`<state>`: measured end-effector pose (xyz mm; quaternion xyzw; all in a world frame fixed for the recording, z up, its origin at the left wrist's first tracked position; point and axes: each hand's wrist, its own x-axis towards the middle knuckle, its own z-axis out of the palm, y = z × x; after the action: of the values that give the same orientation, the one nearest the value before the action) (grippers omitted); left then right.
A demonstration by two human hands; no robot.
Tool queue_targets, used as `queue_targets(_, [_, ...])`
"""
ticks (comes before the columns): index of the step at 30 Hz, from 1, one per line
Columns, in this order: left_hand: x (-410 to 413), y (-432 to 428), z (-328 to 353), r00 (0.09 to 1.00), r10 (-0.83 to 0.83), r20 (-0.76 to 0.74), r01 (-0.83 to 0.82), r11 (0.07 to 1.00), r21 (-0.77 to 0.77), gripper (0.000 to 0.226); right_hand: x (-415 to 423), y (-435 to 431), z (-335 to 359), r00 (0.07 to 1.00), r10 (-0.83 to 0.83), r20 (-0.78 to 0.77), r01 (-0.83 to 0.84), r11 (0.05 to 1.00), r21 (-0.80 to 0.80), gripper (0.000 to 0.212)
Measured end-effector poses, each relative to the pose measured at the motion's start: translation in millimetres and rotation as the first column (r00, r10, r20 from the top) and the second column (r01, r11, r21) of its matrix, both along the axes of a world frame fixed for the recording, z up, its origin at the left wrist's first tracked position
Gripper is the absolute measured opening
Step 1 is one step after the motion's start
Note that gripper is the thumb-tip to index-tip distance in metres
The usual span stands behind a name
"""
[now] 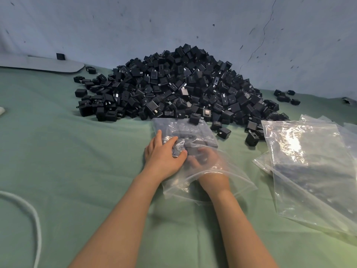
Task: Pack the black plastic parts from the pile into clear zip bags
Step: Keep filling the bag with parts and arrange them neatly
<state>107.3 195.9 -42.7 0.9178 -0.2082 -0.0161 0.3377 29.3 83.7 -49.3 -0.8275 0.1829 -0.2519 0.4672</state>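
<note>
1. Pile of black plastic parts sits at the back of the green cloth, heaped against the blue wall, w/ strays scattered round its edges.
2. Clear zip bag lies flat just in front of the pile, its far end touching the nearest parts and its mouth facing the person.
3. Some parts already inside, bunched at the far end. They look grey thru the plastic.
4. Left hand rests on top of the bag from outside, fingers spread and fairly relaxed, thumb laid across the plastic. It's pressing, not really gripping afaict.
5. Right hand is inside the bag up to the wrist. Fingers look curled, but it's blurry thru the plastic, so can't tell if there's a part in them.
6. Stack of empty bags off to the right, near the pile's edge.
7. White cable loops on the cloth at far left, well apart from everything else.
</note>
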Motion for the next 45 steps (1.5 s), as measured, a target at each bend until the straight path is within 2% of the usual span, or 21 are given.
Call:
queue_targets(8, [1, 0, -1, 1.0, -0.012, -0.004, 0.012, 1.0, -0.001, 0.063, 3, -6, -2, 0.996, 0.015, -0.083, -0.015, 1.0, -0.007, 0.026])
queue_targets(19, [1, 0, -2, 1.0, -0.007, -0.002, 0.007, 1.0, -0.003, 0.06, 6, -8, -7, 0.999, -0.001, -0.042, 0.0, 1.0, -0.026, 0.022])
queue_targets(25, [2, 0, -1, 1.0, -0.009, -0.01, 0.009, 1.0, -0.013, 0.054, 8, -12, -10, 0.992, -0.002, -0.129, -0.008, 0.997, -0.074, 0.017])
queue_targets(27, [1, 1, -1, 1.0, -0.012, -0.011, 0.011, 1.0, -0.013, 0.057, 7, -12, -9, 0.988, 0.012, -0.157, -0.023, 0.998, -0.067, 0.026])
queue_targets(30, [1, 2, -1, 1.0, -0.017, -0.015, 0.017, 1.0, -0.01, 0.064, 6, -10, -7, 0.99, 0.022, -0.141, -0.028, 0.999, -0.037, 0.011])
queue_targets(32, [1, 2, -1, 0.999, -0.026, -0.019, 0.026, 1.0, -0.004, 0.067, 3, -10, -5, 0.993, 0.023, -0.112, -0.028, 0.999, -0.038, 0.024])
queue_targets(39, [2, 3, -1, 0.998, -0.038, -0.043, 0.038, 0.999, -0.002, 0.074, 2, -7, -4, 0.996, 0.032, -0.087, -0.031, 0.999, 0.011, 0.011])
queue_targets(45, [2, 2, 0, 0.998, -0.039, -0.049, 0.039, 0.999, 0.008, 0.072, 1, -4, -3, 0.995, 0.018, -0.093, -0.018, 1.0, 0.006, 0.016])
